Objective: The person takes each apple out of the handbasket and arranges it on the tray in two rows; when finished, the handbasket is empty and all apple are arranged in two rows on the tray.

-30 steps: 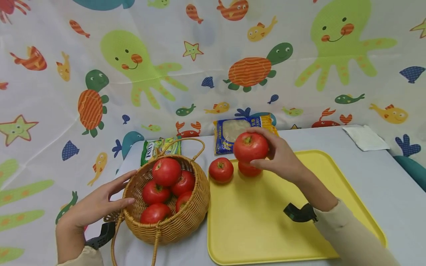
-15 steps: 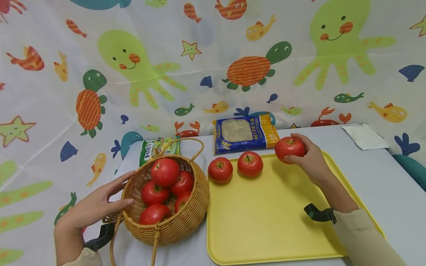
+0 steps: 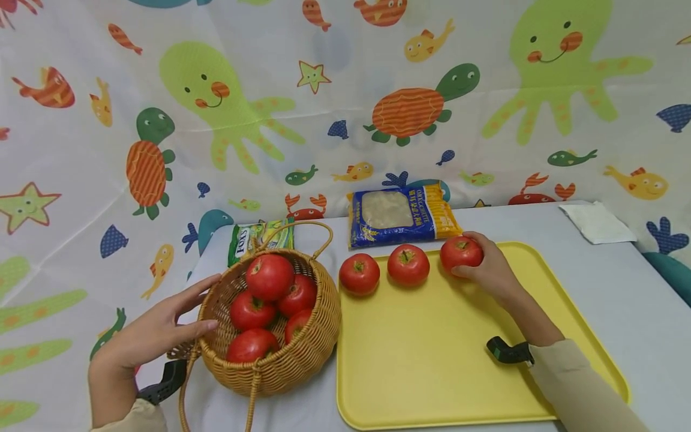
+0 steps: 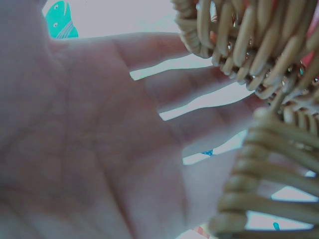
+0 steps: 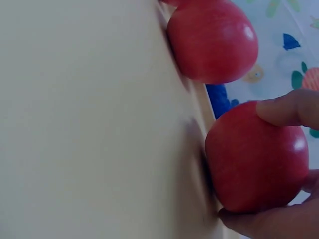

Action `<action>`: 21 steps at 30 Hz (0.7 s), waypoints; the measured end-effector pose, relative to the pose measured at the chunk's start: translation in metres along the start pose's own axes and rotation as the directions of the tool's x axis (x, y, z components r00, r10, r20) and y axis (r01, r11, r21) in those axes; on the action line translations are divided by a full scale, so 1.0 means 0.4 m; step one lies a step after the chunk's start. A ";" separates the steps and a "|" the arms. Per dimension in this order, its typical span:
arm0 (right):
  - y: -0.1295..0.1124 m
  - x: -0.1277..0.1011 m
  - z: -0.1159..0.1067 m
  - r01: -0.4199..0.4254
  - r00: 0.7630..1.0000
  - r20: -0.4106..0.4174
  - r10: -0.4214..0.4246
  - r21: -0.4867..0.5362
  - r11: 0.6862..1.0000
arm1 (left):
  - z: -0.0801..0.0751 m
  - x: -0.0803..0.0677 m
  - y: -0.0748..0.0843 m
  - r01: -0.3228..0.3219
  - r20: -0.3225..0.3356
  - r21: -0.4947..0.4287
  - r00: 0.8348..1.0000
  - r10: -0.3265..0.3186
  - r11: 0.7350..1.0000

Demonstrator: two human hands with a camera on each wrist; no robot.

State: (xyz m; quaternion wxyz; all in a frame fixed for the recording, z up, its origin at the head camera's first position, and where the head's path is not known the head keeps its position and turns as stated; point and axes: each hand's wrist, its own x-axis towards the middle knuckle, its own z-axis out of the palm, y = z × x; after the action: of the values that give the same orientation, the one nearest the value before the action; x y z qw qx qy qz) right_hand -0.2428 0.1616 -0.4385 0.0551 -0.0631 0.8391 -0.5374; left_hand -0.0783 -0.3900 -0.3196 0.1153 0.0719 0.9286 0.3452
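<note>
Right hand (image 3: 488, 270) grasping tomato (image 3: 460, 252) at far edge of yellow tray (image 3: 432, 372); left hand (image 3: 156, 330) relaxed, fingers straight against basket (image 3: 302, 354), left of tray.

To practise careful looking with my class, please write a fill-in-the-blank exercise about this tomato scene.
1. The right hand grips a tomato on the yellow ____.
2. The tray holds ____ tomatoes in a row.
3. The left hand touches the wicker ____.
4. Behind the tray lies a ____ packet.

Missing words: tray; three; basket; blue
</note>
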 end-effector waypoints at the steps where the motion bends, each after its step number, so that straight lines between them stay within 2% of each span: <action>1: 0.001 0.000 0.002 0.006 1.000 -0.001 -0.006 -0.013 1.000 | 0.000 0.000 0.001 0.001 0.000 0.000 1.000 -0.001 1.000; 12: 0.005 -0.001 0.011 0.028 0.999 0.025 -0.027 -0.034 0.999 | 0.001 -0.004 0.004 0.008 -0.004 0.008 1.000 -0.008 1.000; 21: 0.013 -0.004 0.008 0.060 0.997 0.048 -0.056 -0.099 0.993 | 0.000 -0.002 0.009 0.009 0.002 -0.002 1.000 -0.009 1.000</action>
State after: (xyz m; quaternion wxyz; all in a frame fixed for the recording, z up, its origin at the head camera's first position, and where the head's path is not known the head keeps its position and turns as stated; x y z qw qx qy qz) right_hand -0.2408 0.1609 -0.4444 0.0552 -0.1021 0.8615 -0.4943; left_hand -0.0774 -0.3875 -0.3171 0.1181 0.0678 0.9284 0.3457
